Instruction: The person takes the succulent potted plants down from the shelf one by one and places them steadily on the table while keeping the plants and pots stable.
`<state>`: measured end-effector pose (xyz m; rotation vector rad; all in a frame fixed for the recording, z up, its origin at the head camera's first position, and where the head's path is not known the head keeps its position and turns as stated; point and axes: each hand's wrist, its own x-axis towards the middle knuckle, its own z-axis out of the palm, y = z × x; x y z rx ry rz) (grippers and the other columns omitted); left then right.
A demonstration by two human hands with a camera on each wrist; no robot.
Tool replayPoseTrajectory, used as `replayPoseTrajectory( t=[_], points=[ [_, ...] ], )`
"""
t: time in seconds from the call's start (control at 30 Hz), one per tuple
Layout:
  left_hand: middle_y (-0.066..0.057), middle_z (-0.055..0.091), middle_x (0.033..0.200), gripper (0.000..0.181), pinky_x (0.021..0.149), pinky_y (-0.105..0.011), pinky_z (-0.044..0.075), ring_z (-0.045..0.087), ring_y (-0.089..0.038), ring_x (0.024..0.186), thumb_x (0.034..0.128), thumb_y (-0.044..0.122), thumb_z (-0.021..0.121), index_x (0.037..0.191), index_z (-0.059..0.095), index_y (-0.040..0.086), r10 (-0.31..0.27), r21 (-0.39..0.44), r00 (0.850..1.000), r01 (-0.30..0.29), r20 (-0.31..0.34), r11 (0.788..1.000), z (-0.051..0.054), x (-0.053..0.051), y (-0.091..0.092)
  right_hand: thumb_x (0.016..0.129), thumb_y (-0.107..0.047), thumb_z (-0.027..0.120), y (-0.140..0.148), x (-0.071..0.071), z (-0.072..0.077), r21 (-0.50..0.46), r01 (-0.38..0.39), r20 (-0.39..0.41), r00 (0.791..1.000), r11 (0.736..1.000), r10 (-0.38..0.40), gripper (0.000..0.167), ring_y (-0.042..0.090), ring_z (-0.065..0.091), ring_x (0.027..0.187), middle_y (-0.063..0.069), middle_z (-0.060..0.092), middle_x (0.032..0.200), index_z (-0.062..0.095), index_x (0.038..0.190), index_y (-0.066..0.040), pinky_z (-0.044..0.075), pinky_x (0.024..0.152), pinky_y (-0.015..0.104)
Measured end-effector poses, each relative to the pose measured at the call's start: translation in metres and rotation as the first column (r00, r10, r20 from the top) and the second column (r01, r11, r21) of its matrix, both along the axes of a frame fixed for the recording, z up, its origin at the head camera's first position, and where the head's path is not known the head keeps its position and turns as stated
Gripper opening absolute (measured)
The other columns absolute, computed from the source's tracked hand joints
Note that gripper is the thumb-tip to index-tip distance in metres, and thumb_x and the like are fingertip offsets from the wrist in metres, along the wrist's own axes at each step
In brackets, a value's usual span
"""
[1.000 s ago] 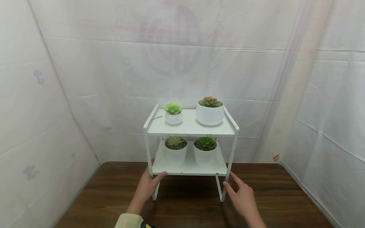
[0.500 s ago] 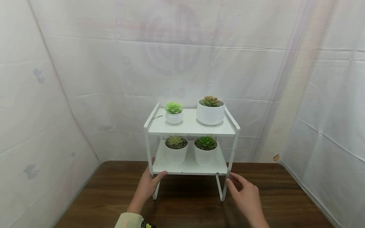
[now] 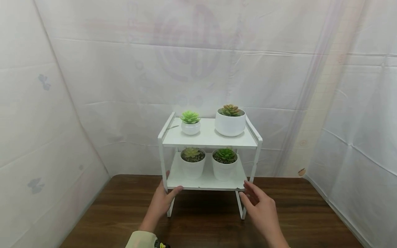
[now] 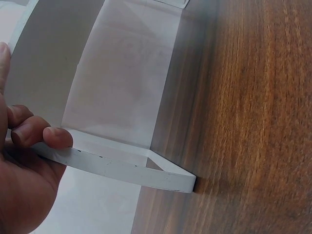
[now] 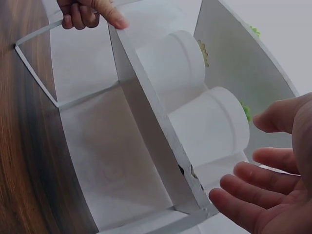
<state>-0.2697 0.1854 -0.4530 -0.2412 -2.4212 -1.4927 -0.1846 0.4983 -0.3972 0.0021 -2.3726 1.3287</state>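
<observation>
My left hand [image 3: 159,204] grips the front left leg of a white two-tier rack [image 3: 208,140], its thumb along the lower shelf's edge. In the left wrist view the fingers of that hand [image 4: 29,163] curl round the white leg [image 4: 117,168]. Beside the lower shelf's right front corner is my right hand [image 3: 263,210], its fingers apart. The right wrist view shows this hand [image 5: 275,187] holding nothing, near two white pots. Those pots [image 3: 193,171] [image 3: 224,173] stand on the lower shelf; a small pot [image 3: 190,128] and a wider pot [image 3: 230,125] stand on top.
Each pot has a succulent in it. Under the rack lies a dark brown wooden table [image 3: 124,206], with pale sheeting [image 3: 124,86] behind it and on both sides.
My right hand has come off the outer side of the right leg and moved slightly left, in front of it. My left hand keeps its grip; the rack and pots stay in place.
</observation>
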Motion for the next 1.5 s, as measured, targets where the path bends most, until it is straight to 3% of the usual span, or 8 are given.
replayPoseTrajectory(
  t=[0.37, 0.6, 1.03, 1.5],
  points=[
    [-0.021, 0.033, 0.154, 0.095, 0.109, -0.06, 0.032, 0.034, -0.039, 0.141, 0.0867, 0.042, 0.07, 0.155, 0.015, 0.004, -0.014, 0.027, 1.0, 0.013, 0.015, 1.0, 0.001, 0.0, -0.001, 0.089, -0.026, 0.071, -0.011, -0.006, 0.004, -0.075, -0.041, 0.012, 0.999, 0.996, 0.042, 0.057, 0.023, 0.058, 0.124, 0.01, 0.058, 0.137, 0.05, 0.141, -0.015, 0.051, 0.096, 0.032],
    [-0.021, 0.032, 0.155, 0.096, 0.109, -0.061, 0.033, 0.033, -0.038, 0.141, 0.086, 0.042, 0.071, 0.155, 0.015, 0.006, -0.02, 0.027, 1.0, 0.019, 0.013, 0.999, 0.0, 0.001, -0.002, 0.089, -0.029, 0.072, -0.015, -0.011, 0.004, -0.054, -0.037, 0.037, 0.999, 0.998, 0.039, 0.064, 0.025, 0.053, 0.13, 0.009, 0.052, 0.144, 0.045, 0.145, -0.013, 0.05, 0.099, 0.037],
    [-0.021, 0.033, 0.154, 0.095, 0.109, -0.06, 0.033, 0.035, -0.038, 0.141, 0.0862, 0.042, 0.07, 0.155, 0.016, 0.005, -0.009, 0.024, 1.0, 0.009, 0.004, 1.0, -0.002, -0.001, -0.001, 0.088, -0.033, 0.073, -0.025, -0.025, 0.002, -0.026, -0.043, -0.037, 0.998, 0.999, 0.042, 0.074, 0.029, 0.046, 0.136, 0.014, 0.046, 0.148, 0.038, 0.149, -0.008, 0.046, 0.103, 0.041],
    [-0.021, 0.033, 0.155, 0.095, 0.109, -0.061, 0.033, 0.034, -0.039, 0.141, 0.086, 0.044, 0.07, 0.155, 0.016, 0.005, -0.011, 0.037, 1.0, 0.011, 0.022, 0.999, 0.001, 0.0, -0.001, 0.088, -0.038, 0.071, -0.029, -0.033, 0.0, -0.017, -0.042, -0.038, 0.998, 0.999, 0.041, 0.082, 0.031, 0.042, 0.138, 0.018, 0.041, 0.151, 0.031, 0.151, -0.004, 0.042, 0.107, 0.046]
  ],
)
